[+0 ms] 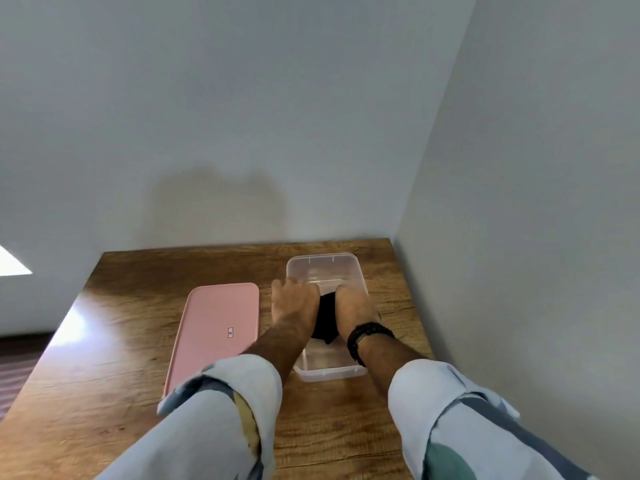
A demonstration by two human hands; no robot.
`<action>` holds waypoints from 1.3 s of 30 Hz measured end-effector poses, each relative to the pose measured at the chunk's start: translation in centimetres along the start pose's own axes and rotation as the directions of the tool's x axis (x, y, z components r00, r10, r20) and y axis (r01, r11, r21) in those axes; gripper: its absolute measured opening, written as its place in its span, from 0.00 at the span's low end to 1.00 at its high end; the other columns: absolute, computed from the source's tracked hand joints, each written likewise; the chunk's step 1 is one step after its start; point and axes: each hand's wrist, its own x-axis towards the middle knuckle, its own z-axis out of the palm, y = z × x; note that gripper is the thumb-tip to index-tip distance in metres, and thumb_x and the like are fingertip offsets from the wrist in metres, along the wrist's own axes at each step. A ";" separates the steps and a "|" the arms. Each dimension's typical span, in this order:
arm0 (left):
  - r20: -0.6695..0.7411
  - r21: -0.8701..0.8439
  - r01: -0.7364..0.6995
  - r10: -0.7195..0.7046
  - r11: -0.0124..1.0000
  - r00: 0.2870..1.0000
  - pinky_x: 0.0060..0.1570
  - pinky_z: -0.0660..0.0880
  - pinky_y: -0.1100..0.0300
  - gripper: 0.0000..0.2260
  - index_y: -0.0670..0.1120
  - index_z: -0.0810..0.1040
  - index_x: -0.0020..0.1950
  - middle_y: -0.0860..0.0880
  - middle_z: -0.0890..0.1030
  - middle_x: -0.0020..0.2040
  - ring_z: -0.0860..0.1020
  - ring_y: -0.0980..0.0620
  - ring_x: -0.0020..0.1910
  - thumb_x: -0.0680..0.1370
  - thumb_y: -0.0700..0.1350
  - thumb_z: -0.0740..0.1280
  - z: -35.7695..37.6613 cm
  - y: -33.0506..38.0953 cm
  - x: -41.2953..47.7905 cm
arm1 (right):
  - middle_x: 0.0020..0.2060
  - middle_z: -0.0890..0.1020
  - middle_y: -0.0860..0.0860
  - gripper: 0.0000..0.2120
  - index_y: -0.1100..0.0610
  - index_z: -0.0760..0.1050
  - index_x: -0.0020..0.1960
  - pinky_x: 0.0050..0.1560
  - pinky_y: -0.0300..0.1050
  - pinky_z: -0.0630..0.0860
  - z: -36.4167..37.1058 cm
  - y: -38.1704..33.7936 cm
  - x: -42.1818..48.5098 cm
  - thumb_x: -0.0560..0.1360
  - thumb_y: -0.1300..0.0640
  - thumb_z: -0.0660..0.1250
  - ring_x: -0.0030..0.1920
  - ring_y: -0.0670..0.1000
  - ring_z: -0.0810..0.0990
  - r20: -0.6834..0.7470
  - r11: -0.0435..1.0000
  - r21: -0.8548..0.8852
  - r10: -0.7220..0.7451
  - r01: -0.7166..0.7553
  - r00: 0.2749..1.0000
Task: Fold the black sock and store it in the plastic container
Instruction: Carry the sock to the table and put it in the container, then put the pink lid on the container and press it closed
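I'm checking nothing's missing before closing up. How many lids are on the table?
1. The pink lid lies flat on the wooden table, left of the clear plastic container and not on it. A second one under the arms seems unlikely, but I cannot rule it out.

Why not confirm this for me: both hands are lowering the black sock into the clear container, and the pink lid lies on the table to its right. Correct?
Not quite. The head view shows the pink lid lying to the left of the clear container, not the right. The rest holds: the left hand and right hand have the black sock between them inside it.
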 end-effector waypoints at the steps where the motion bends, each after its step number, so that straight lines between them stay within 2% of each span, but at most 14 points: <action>1: -0.001 -0.002 -0.015 0.015 1.000 1.000 0.62 0.71 0.46 0.13 0.48 0.81 0.64 0.45 0.83 0.62 0.76 0.44 0.65 0.81 0.42 0.66 0.1 -0.1 -0.2 | 0.44 0.81 0.57 0.13 0.60 0.78 0.48 0.51 0.50 0.76 0.1 0.3 0.0 0.80 0.62 0.55 0.50 0.61 0.80 0.006 0.999 -0.040 -0.017 0.017 1.000; 4: -0.115 -0.203 -0.026 0.003 0.979 0.993 0.65 0.73 0.47 0.14 0.50 0.79 0.67 0.47 0.82 0.65 0.75 0.45 0.66 0.82 0.46 0.64 0.4 -1.2 -1.2 | 0.52 0.82 0.61 0.11 0.64 0.78 0.57 0.55 0.53 0.77 0.0 0.3 -0.3 0.79 0.63 0.60 0.56 0.64 0.81 0.098 0.974 -0.199 -0.095 0.113 0.991; 7: -0.239 -0.524 0.021 -0.171 0.852 0.956 0.67 0.71 0.48 0.17 0.53 0.75 0.72 0.51 0.79 0.70 0.72 0.46 0.70 0.83 0.49 0.62 0.5 -4.0 -3.0 | 0.55 0.83 0.57 0.11 0.59 0.79 0.58 0.56 0.52 0.81 -1.0 -0.8 -1.5 0.78 0.63 0.63 0.55 0.58 0.83 0.069 0.918 -0.319 -0.227 0.237 0.972; 9: -0.170 -0.632 0.129 -0.300 0.764 0.939 0.68 0.72 0.46 0.18 0.53 0.74 0.74 0.50 0.79 0.72 0.72 0.45 0.71 0.83 0.49 0.63 1.2 -6.6 -4.1 | 0.58 0.82 0.54 0.15 0.54 0.76 0.62 0.52 0.50 0.81 -1.3 -2.2 -1.8 0.78 0.63 0.61 0.54 0.56 0.82 -0.041 0.893 -0.310 -0.354 0.325 0.934; 12: 0.066 -0.600 0.350 -0.391 0.720 0.918 0.71 0.72 0.43 0.22 0.52 0.73 0.76 0.48 0.76 0.75 0.72 0.42 0.74 0.82 0.47 0.64 3.2 -10.6 -6.0 | 0.53 0.84 0.52 0.14 0.53 0.76 0.63 0.50 0.43 0.78 -0.1 -5.5 -4.0 0.80 0.59 0.59 0.53 0.52 0.82 -0.143 0.852 -0.093 -0.524 0.516 0.840; 14: 0.186 -0.596 0.455 -0.438 0.661 0.880 0.72 0.71 0.44 0.24 0.50 0.70 0.79 0.45 0.75 0.77 0.72 0.40 0.74 0.81 0.45 0.63 4.7 -12.4 -7.3 | 0.52 0.84 0.52 0.12 0.56 0.78 0.60 0.51 0.44 0.78 2.2 -7.5 -6.0 0.80 0.59 0.59 0.51 0.52 0.82 -0.136 0.770 -0.003 -0.632 0.638 0.763; 15: 0.241 -0.601 0.503 -0.459 0.621 0.855 0.72 0.73 0.43 0.25 0.49 0.69 0.79 0.44 0.74 0.77 0.73 0.39 0.74 0.81 0.44 0.63 5.3 -13.2 -7.9 | 0.52 0.84 0.53 0.12 0.56 0.78 0.59 0.52 0.45 0.79 3.7 -8.2 -7.0 0.80 0.59 0.59 0.51 0.52 0.82 -0.081 0.764 0.033 -0.641 0.645 0.763; 17: 0.331 -0.589 0.583 -0.490 0.560 0.806 0.70 0.74 0.42 0.26 0.48 0.67 0.80 0.42 0.72 0.77 0.73 0.37 0.73 0.80 0.43 0.61 6.4 -14.3 -8.8 | 0.56 0.83 0.55 0.15 0.57 0.76 0.63 0.55 0.46 0.78 7.1 -8.7 -8.7 0.81 0.60 0.57 0.56 0.54 0.82 0.120 0.829 0.015 -0.556 0.559 0.822; 20: 0.338 -0.607 0.625 -0.551 0.492 0.763 0.66 0.77 0.42 0.24 0.44 0.70 0.77 0.40 0.73 0.74 0.74 0.36 0.69 0.80 0.42 0.61 7.6 -15.6 -9.4 | 0.66 0.77 0.60 0.21 0.61 0.67 0.72 0.61 0.51 0.76 11.4 -7.8 -9.9 0.80 0.63 0.54 0.65 0.60 0.78 0.353 0.929 -0.148 -0.271 0.340 0.895; 23: 0.322 -0.616 0.660 -0.628 0.430 0.709 0.64 0.78 0.42 0.20 0.42 0.74 0.72 0.39 0.78 0.68 0.77 0.36 0.64 0.79 0.42 0.64 8.2 -16.9 -9.4 | 0.68 0.75 0.59 0.19 0.62 0.65 0.73 0.64 0.50 0.75 13.4 -7.4 -10.4 0.82 0.63 0.55 0.67 0.59 0.77 0.295 0.987 -0.146 -0.028 0.074 0.955; 25: 0.380 -0.617 0.687 -0.620 0.383 0.687 0.62 0.80 0.42 0.17 0.41 0.76 0.68 0.38 0.81 0.64 0.80 0.36 0.61 0.80 0.43 0.64 8.2 -17.3 -9.3 | 0.68 0.75 0.58 0.18 0.62 0.68 0.71 0.65 0.50 0.74 13.7 -7.7 -10.4 0.82 0.61 0.57 0.67 0.59 0.76 0.242 0.993 -0.122 0.039 -0.010 0.969; 30: 0.516 -0.687 0.710 -0.586 0.152 0.625 0.55 0.83 0.45 0.12 0.38 0.80 0.61 0.39 0.83 0.55 0.82 0.40 0.53 0.83 0.42 0.62 8.6 -18.9 -9.8 | 0.65 0.79 0.59 0.16 0.62 0.76 0.66 0.63 0.52 0.77 12.4 -8.1 -9.5 0.80 0.62 0.59 0.64 0.60 0.78 0.264 0.998 -0.048 0.049 -0.038 0.963; 36: 0.459 -0.869 0.478 -0.568 -0.127 0.683 0.60 0.81 0.42 0.16 0.45 0.80 0.68 0.44 0.83 0.60 0.81 0.40 0.59 0.83 0.45 0.62 7.0 -17.8 -10.3 | 0.56 0.84 0.60 0.17 0.63 0.83 0.58 0.56 0.53 0.81 7.8 -10.3 -8.3 0.80 0.64 0.56 0.56 0.61 0.83 0.045 0.981 -0.079 -0.173 0.176 0.984; 39: 0.378 -0.924 0.347 -0.520 -0.161 0.766 0.62 0.81 0.41 0.14 0.45 0.82 0.67 0.44 0.85 0.61 0.82 0.41 0.59 0.82 0.43 0.66 4.1 -15.6 -8.5 | 0.56 0.83 0.61 0.18 0.64 0.82 0.57 0.57 0.55 0.81 3.5 -8.9 -6.7 0.81 0.64 0.53 0.56 0.62 0.82 -0.037 0.985 -0.010 -0.171 0.170 0.985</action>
